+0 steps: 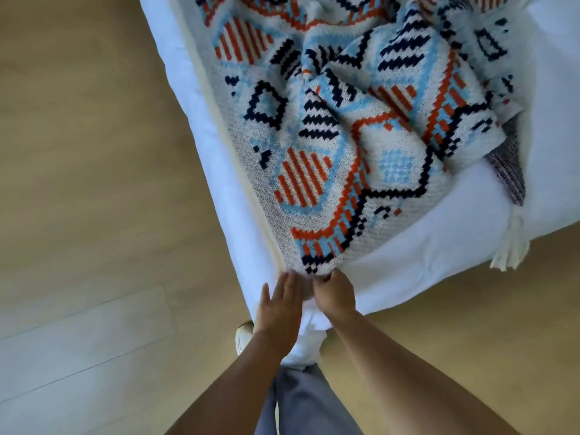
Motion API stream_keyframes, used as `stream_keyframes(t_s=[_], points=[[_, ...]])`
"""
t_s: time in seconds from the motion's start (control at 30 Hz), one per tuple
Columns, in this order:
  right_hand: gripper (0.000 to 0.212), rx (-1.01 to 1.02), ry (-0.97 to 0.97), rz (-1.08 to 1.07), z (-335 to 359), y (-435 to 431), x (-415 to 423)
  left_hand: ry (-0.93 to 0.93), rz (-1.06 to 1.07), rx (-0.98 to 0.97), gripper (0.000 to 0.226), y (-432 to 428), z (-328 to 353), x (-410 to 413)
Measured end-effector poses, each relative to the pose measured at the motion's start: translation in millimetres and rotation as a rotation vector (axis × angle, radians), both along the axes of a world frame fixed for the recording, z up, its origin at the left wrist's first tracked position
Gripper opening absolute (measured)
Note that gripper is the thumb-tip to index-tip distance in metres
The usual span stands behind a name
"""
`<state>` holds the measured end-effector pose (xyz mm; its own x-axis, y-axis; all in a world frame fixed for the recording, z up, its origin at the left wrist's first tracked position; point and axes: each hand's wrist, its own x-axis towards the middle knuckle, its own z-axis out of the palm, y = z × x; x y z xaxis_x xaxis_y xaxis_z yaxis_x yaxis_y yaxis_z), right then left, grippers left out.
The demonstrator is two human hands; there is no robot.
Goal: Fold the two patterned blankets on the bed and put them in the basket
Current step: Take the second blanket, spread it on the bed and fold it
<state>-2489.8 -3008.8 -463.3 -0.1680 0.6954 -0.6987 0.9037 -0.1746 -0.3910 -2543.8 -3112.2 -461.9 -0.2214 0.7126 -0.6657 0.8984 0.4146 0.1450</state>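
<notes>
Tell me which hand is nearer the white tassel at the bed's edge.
Right. The right hand grips the corner of the patterned blanket, left of the tassel; the left hand lies open beyond it, farther still.

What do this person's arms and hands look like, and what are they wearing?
The left hand and right hand are at the ends of bare arms: no sleeves, gloves, watch or bracelet show, and I can make out no rings. Below them are grey-blue trousers and a white shoe.
</notes>
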Motion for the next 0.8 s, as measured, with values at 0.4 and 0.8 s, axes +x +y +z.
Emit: stream_keyframes(t_s=[0.4, 0.8], points=[[0.038, 0.074, 0.009, 0.092, 17.6, 44.3, 40.1, 0.090, 0.124, 0.235, 0.064, 38.2, 10.6, 15.0], [0.020, 0.165, 0.115, 0.015, 36.8, 236.0, 182.7, 0.118, 0.123, 0.353, 0.060, 245.3, 38.3, 124.1]])
